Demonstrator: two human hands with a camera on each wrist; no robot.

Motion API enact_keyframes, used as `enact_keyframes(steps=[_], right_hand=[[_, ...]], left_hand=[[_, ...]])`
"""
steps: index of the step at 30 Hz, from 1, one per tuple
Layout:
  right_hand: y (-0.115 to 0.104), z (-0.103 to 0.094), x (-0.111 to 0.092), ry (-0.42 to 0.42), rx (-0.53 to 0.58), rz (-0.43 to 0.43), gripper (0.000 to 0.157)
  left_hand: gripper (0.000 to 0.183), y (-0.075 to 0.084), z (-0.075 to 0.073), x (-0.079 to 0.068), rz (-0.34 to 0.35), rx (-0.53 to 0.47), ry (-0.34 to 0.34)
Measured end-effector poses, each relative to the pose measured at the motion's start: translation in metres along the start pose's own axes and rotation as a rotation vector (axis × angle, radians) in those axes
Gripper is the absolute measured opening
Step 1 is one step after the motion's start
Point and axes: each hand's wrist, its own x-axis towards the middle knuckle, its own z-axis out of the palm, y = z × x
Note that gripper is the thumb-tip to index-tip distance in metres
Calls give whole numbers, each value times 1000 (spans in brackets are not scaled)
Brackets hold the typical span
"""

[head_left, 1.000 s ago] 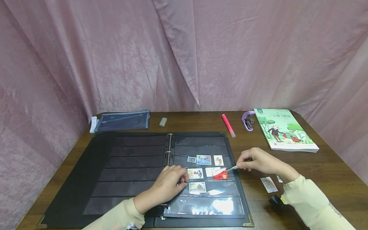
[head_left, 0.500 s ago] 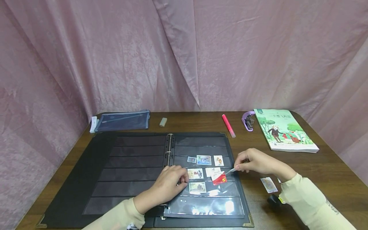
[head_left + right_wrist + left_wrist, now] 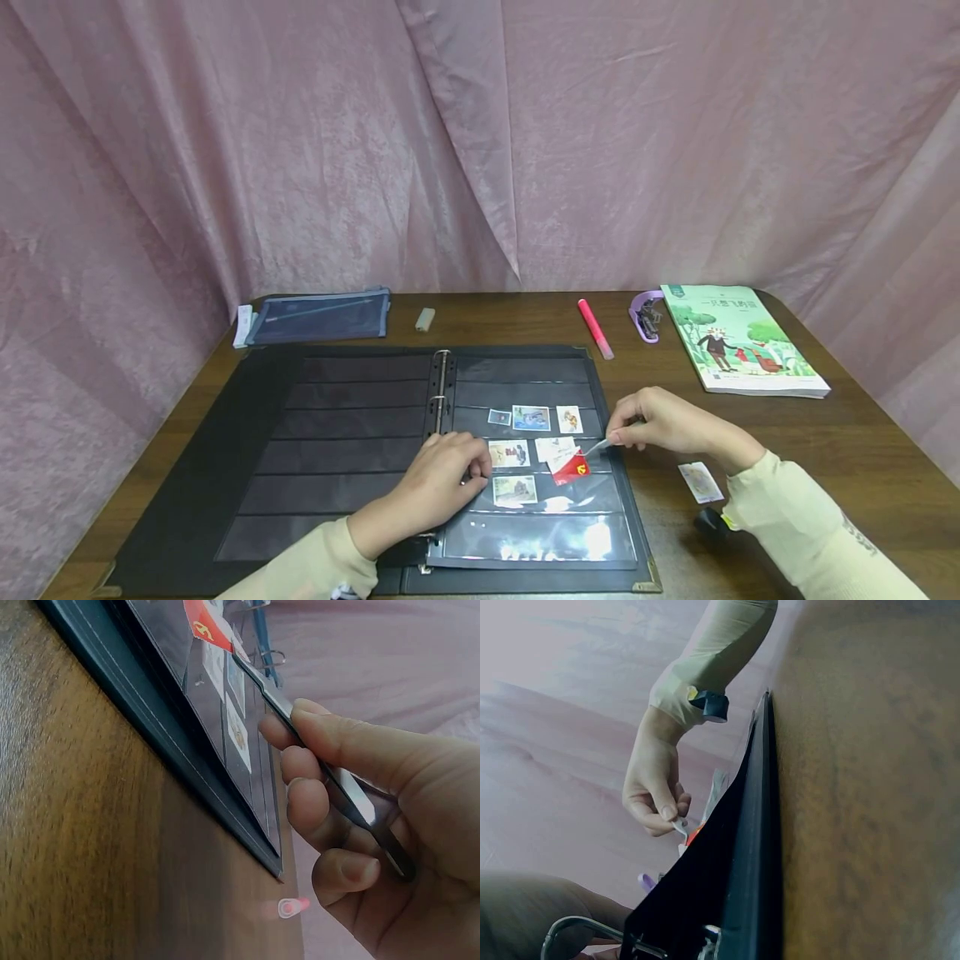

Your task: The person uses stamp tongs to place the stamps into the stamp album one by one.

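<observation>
My right hand (image 3: 660, 421) pinches a pair of metal tweezers (image 3: 330, 765) between thumb and fingers. The tweezer tips meet the edge of a red and white stamp (image 3: 572, 470) with a yellow emblem, tilted over the right page of a black stamp album (image 3: 180, 467). It overlaps a white stamp (image 3: 553, 448) beneath. My left hand (image 3: 442, 475) rests on that page beside the rings, fingers loosely bent, near a figure stamp (image 3: 510, 454) and a landscape stamp (image 3: 514, 490). In the left wrist view, the left hand is mostly a blurred edge at lower left.
Another stamp (image 3: 701, 482) lies on the wooden table right of the album. Along the back are a blue mesh pouch (image 3: 322, 318), an eraser (image 3: 425, 319), a pink marker (image 3: 596, 329), a purple-framed object (image 3: 647, 316) and a green-covered book (image 3: 742, 342).
The right hand has shifted slightly left with the tweezers, and the red and white stamp has slid a little toward me and left, turning askew. My left hand stays put.
</observation>
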Motion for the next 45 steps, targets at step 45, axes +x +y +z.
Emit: enact_keyframes(steps=[45], right_hand=[[0, 7, -20, 22, -15, 56, 14]], left_hand=[[20, 0, 0, 0, -1, 3, -2]])
